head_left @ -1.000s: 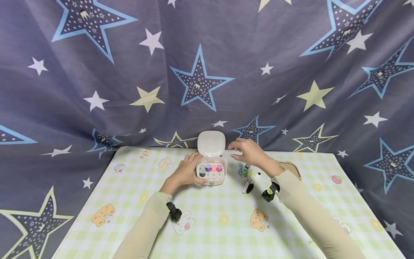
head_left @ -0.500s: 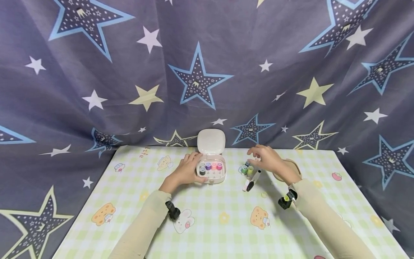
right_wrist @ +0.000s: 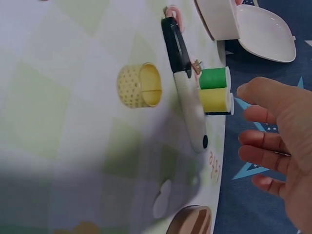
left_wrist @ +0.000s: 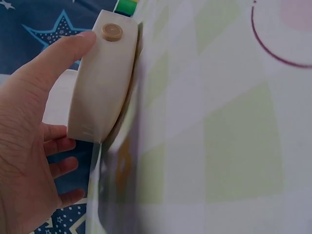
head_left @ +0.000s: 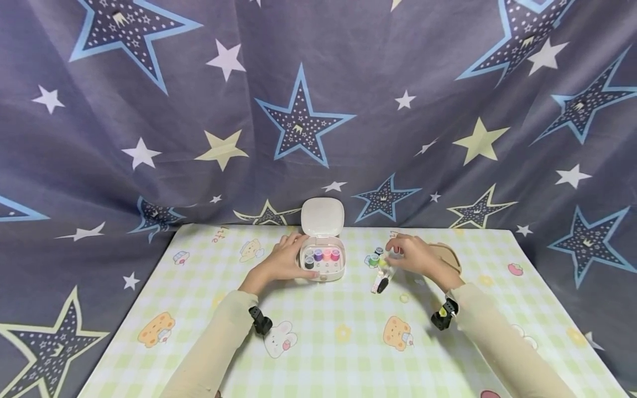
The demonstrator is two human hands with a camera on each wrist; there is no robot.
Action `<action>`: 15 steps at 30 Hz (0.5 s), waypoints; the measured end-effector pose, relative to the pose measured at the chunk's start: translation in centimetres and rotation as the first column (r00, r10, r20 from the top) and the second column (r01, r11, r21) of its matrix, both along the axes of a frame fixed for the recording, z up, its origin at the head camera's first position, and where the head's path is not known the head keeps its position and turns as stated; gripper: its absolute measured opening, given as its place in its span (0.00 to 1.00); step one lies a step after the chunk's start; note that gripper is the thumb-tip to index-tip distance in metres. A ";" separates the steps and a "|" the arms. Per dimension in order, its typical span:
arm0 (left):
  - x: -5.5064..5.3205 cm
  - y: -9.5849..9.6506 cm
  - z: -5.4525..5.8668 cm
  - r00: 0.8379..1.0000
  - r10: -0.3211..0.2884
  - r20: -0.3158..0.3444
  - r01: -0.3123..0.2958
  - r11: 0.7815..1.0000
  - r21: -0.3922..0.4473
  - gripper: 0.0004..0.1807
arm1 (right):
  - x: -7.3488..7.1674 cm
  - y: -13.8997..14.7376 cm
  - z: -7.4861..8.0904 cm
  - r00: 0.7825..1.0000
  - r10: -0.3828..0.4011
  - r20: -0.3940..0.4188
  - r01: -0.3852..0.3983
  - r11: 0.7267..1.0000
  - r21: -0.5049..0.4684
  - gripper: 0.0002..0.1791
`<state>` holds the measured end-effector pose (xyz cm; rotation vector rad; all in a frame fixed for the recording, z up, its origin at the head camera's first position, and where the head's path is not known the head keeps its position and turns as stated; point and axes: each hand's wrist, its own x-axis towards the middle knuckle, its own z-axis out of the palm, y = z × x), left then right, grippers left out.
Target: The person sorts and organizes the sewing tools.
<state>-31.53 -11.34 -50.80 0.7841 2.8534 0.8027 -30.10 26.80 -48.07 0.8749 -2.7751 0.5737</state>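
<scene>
Head cam bright; wrist cams dimmer w/ soft shadows.

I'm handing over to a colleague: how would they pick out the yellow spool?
On the checked tablecloth, find the open white box, then go right to the right hand. Just left of it, the yellow spool stands upright beside the green spool; yellow thread sets it apart from that one and the dark spool.

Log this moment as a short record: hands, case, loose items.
Left hand: grips off-white plastic case
Case lid: off-white, raised open
Case contents: coloured cylindrical thread spools
Right hand: close to yellow cylindrical thread spool; contact unclear
Beside that spool: green cylindrical thread spool, slim black-and-white tool
Also on checked green-and-white tablecloth: yellow dimpled ring, brown rounded object
</scene>
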 end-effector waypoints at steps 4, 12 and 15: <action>0.0 -0.1 -0.1 1.000 0.010 0.006 -0.010 1.000 0.018 0.63 | 0.0 -0.1 -0.4 1.000 -0.030 0.008 0.030 0.999 0.015 0.11; 0.1 -0.2 -0.4 0.999 0.020 0.027 -0.021 0.999 0.030 0.65 | 0.2 -0.3 -0.9 0.997 -0.069 0.029 0.067 0.996 0.058 0.14; 0.1 -0.2 -0.4 0.999 0.021 0.034 -0.022 0.999 0.032 0.65 | 0.1 -0.3 -1.1 0.997 -0.075 0.022 0.073 0.996 0.059 0.14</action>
